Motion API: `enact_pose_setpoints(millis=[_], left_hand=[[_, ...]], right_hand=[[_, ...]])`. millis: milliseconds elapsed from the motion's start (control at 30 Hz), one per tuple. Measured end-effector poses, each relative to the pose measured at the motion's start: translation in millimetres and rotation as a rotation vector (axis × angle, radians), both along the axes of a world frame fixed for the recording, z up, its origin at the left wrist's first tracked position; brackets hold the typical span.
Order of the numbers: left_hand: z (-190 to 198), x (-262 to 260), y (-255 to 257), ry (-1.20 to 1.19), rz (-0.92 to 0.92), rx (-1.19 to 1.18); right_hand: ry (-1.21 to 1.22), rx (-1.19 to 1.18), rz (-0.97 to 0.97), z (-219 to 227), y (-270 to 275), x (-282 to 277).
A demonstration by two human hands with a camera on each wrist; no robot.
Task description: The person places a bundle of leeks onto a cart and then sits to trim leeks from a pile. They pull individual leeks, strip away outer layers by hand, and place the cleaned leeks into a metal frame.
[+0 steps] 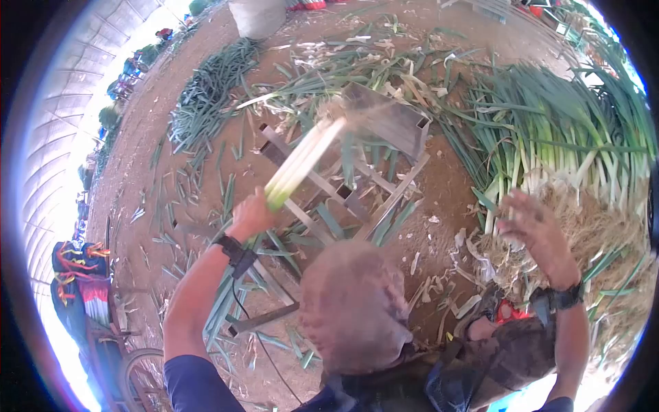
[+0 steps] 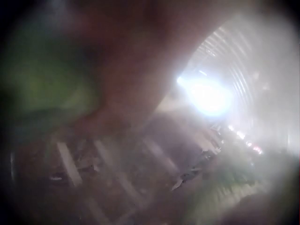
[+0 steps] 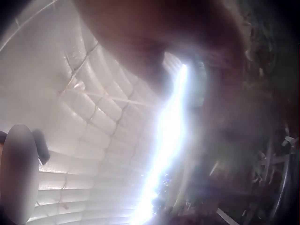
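The left hand (image 1: 250,216) grips long white-and-green leeks (image 1: 302,165) over a grey metal stand (image 1: 391,128); the right hand (image 1: 532,221), blurred, seems empty, its fingers loosely bent, near a large green-topped leek pile (image 1: 549,130).

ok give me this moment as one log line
left hand: grips white-green stalks | right hand: near piled stalks, holding nothing visible | metal frame: below held stalks

Downward head view, close wrist views
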State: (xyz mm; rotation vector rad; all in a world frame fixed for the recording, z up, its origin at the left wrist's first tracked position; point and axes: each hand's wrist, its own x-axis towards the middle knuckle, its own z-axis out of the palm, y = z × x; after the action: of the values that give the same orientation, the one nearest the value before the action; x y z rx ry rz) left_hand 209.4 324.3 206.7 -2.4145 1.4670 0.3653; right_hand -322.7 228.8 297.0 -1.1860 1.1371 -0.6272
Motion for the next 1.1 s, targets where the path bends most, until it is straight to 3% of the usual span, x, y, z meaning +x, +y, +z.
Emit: enact_pose_setpoints(millis=[233, 300, 367, 433, 500, 567, 600, 633, 667, 700, 733, 800, 900, 933, 1033, 1067, 1100], left_hand=[[-99, -9, -84, 0.086, -0.118, -0.099], [-118, -11, -111, 0.085, -0.087, -0.057], [-129, -16, -130, 0.077, 0.06, -0.117], [-148, -10, -132, 0.013, 0.027, -0.083], [-160, -15, -122, -0.186, -0.03, -0.165], [-187, -1, -109, -0.343, -0.171, -0.093], [-213, 21, -92, -0.496, -0.398, -0.206], [-207, 14, -95, -0.367, -0.286, -0.249], [-209, 13, -94, -0.155, -0.375, -0.506], [-211, 16, -103, -0.099, -0.28, -0.399], [-224, 29, -103, -0.424, -0.201, -0.273], [-171, -18, -109, -0.455, -0.074, -0.117], [-161, -16, -103, -0.477, -0.1, -0.031], [-183, 1, -126, -0.452, -0.128, 0.065], [-152, -5, -129, -0.309, -0.214, 0.029], [-138, -6, -127, -0.317, -0.212, 0.017], [-107, -22, -124, -0.195, -0.185, -0.022]], right_hand=[[0.142, 0.186, -0.037, -35, -8, -15], [0.146, 0.253, -0.045, -40, -13, -18], [0.166, 0.297, -0.055, -40, -16, -18], [0.166, 0.341, -0.069, -41, -18, -17], [0.206, 0.491, 0.018, -37, -20, -22], [0.222, 0.473, 0.109, -46, -20, -30], [0.261, 0.378, 0.18, -51, -17, -35], [0.178, 0.466, 0.144, -49, -15, -34], [0.344, 0.142, 0.343, -76, -9, -58], [0.265, 0.17, 0.304, -61, -12, -50], [0.467, 0.069, 0.357, -71, -6, -54], [0.348, 0.101, 0.317, -60, -3, -57], [0.24, 0.198, 0.112, -46, 10, -63], [0.402, -0.062, 0.135, -66, -13, -77], [0.292, -0.032, 0.0, -21, -22, -101], [0.466, -0.464, -0.029, -21, -22, -114], [0.657, -0.552, -0.06, -19, -28, -129]])
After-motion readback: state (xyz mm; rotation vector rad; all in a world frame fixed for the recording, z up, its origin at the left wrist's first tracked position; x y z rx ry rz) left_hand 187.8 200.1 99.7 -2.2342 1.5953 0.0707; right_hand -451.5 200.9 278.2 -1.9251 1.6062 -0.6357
